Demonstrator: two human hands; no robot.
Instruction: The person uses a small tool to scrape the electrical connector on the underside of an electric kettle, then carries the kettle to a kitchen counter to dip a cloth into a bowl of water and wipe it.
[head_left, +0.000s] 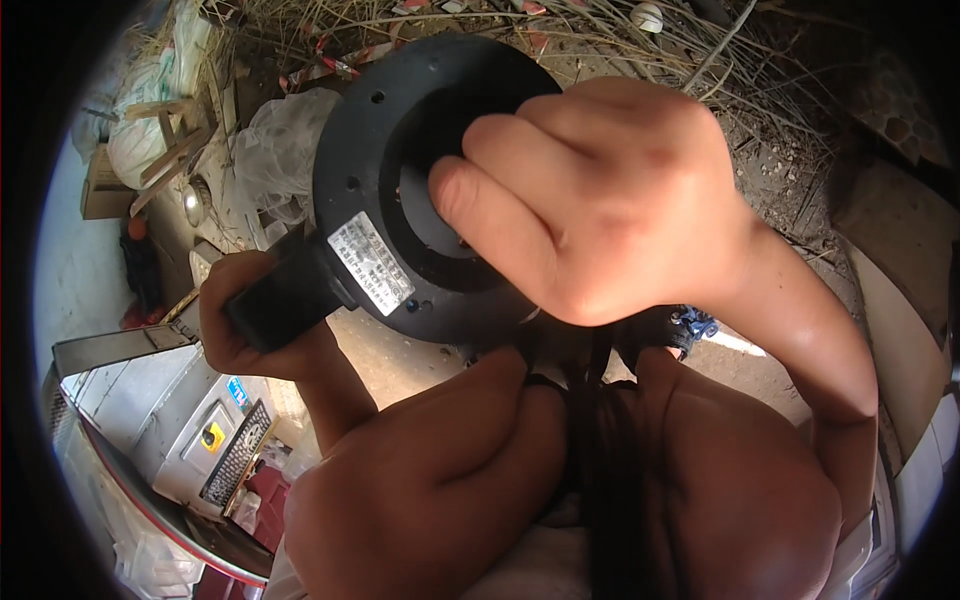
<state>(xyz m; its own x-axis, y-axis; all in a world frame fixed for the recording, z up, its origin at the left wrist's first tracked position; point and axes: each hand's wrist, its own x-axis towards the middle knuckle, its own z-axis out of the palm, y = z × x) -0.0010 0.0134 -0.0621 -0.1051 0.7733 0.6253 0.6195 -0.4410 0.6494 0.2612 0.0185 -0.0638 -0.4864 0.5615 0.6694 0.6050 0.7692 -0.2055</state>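
Note:
A black round appliance [350, 130] with a straight handle [285, 305] is held up above my knees. Its disc face has a ring of small holes, a darker recessed centre and a silver printed label [371, 263] near the handle. My left hand [218, 325] is closed around the handle, fingers wrapped on its outer side. Over the recessed centre my right hand [610, 195] is closed, with its fingers curled down towards the disc. Its fingertips are partly hidden, and I cannot make out what they hold. The appliance's other face is out of sight.
Dry twigs [770, 80] and litter cover the ground ahead. Clear plastic bags [285, 150], wood scraps [180, 140] and a cardboard box [105, 190] lie to the left. Lower left are a white panel with a yellow knob [211, 437] and a red-rimmed board [150, 510]. My bare knees [430, 470] are close below.

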